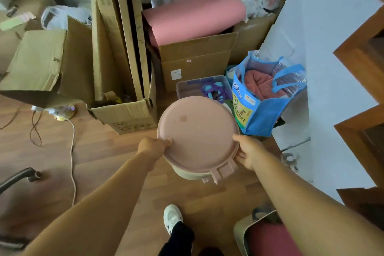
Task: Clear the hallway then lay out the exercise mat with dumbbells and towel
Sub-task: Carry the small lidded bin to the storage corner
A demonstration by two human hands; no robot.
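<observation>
A round bin with a pink lid and cream body is held above the wooden floor in the middle of the view. My left hand grips its left rim, thumb on the lid. My right hand grips the right rim near the hinge. A rolled pink exercise mat lies across an open cardboard box behind. A clear plastic tub with purple and blue items stands behind the bin. A blue bag at the right holds a reddish cloth.
Tall flat cardboard sheets stand in a low box. A big open box lies at the left. Cables run over the floor. A white wall and wooden door frame are at the right. My shoe is below.
</observation>
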